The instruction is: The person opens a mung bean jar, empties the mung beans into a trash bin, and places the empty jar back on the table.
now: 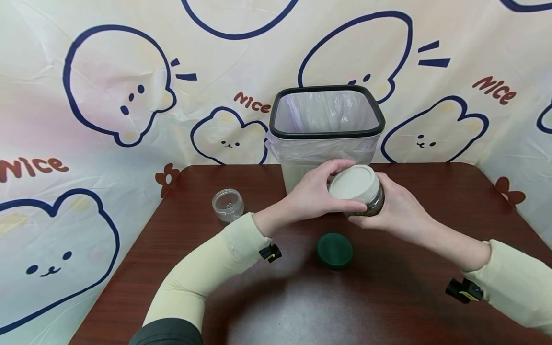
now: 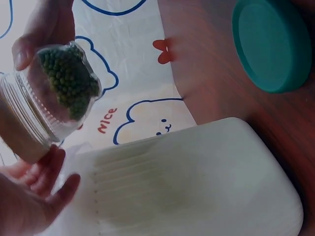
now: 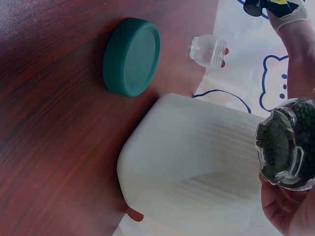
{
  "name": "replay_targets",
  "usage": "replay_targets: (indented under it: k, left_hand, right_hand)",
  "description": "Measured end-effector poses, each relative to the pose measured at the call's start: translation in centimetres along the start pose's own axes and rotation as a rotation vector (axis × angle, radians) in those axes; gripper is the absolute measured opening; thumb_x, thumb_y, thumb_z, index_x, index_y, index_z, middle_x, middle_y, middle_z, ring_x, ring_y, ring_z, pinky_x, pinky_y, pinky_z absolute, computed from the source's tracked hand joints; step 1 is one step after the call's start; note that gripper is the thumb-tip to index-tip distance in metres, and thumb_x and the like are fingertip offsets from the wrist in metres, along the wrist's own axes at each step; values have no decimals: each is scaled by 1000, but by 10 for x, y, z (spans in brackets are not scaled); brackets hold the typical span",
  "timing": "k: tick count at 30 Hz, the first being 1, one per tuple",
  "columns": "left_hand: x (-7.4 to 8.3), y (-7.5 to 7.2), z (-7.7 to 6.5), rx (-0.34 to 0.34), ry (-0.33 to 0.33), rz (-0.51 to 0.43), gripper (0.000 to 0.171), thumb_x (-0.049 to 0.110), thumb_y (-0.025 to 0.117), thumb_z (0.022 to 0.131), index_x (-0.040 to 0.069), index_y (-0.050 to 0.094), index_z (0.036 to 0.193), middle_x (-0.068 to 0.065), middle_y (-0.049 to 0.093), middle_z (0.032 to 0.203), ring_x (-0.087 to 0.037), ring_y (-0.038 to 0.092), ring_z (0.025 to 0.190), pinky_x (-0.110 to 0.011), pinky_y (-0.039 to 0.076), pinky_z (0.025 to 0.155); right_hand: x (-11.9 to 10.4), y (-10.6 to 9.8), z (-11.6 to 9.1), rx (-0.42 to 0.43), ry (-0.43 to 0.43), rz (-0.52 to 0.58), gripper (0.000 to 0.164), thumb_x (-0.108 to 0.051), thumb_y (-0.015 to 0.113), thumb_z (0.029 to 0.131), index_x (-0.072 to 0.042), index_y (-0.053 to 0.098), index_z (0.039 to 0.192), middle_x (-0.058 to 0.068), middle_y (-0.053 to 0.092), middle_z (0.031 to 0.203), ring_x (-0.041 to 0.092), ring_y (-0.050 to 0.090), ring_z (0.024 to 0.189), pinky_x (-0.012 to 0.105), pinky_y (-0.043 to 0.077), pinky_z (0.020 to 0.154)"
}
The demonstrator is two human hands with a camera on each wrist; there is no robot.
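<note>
Both hands hold a clear jar (image 1: 377,203) of small round green grains, tilted in front of the bin in the head view. My left hand (image 1: 314,192) grips the jar's white lid (image 1: 354,183), thumb and fingers on opposite sides of it. Around the glass body, my right hand (image 1: 403,206) holds the jar from the right. The green grains (image 2: 69,78) show through the glass in the left wrist view, and the jar's base faces the camera in the right wrist view. A round green lid (image 1: 334,250) lies on the table below the hands.
A bin with a black rim (image 1: 327,135) and a thin plastic liner stands at the back, right behind the hands. Left of it, a small clear jar (image 1: 228,203) stands on the brown table (image 1: 302,306). A printed cloth (image 1: 215,67) hangs behind.
</note>
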State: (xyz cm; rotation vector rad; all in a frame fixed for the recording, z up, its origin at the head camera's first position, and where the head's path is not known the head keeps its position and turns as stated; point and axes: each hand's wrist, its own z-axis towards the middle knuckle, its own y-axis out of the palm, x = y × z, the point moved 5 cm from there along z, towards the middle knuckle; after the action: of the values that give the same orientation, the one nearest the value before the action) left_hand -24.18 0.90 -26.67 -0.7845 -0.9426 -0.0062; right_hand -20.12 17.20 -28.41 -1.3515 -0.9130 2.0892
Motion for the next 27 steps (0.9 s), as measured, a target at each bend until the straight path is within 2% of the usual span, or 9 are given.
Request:
replay_targets:
  k: [6, 11, 16, 27]
  left_hand:
    - [2, -5, -2, 59, -12, -10, 71, 40, 85, 73, 19, 52, 132, 9, 57, 118, -7, 51, 102, -26, 46, 81]
    - [-1, -9, -3, 63, -20, -33, 70, 39, 84, 74, 19, 52, 133, 9, 57, 118, -8, 51, 102, -27, 47, 81]
    - [-2, -14, -8, 73, 0, -31, 69, 36, 84, 75, 18, 52, 133, 9, 57, 119, -8, 52, 102, -28, 47, 81]
    - [-12, -30, -28, 65, -27, 14, 68, 34, 83, 77, 16, 51, 135, 6, 56, 124, -11, 51, 103, -31, 45, 85]
  right_hand:
    - [1, 0, 0, -3, -3, -4, 84, -35, 86, 73, 2, 41, 132, 18, 55, 120, 32, 56, 102, 51, 50, 81]
    - [2, 0, 0, -8, 6, -16, 84, -35, 86, 72, 2, 41, 133, 18, 55, 120, 32, 56, 101, 51, 51, 80]
    - [1, -2, -1, -7, 12, -18, 86, -35, 85, 72, 1, 40, 135, 18, 55, 120, 32, 55, 101, 50, 50, 80]
    - [0, -5, -1, -1, 24, -24, 87, -38, 86, 71, -1, 41, 136, 14, 56, 119, 28, 56, 102, 47, 46, 82]
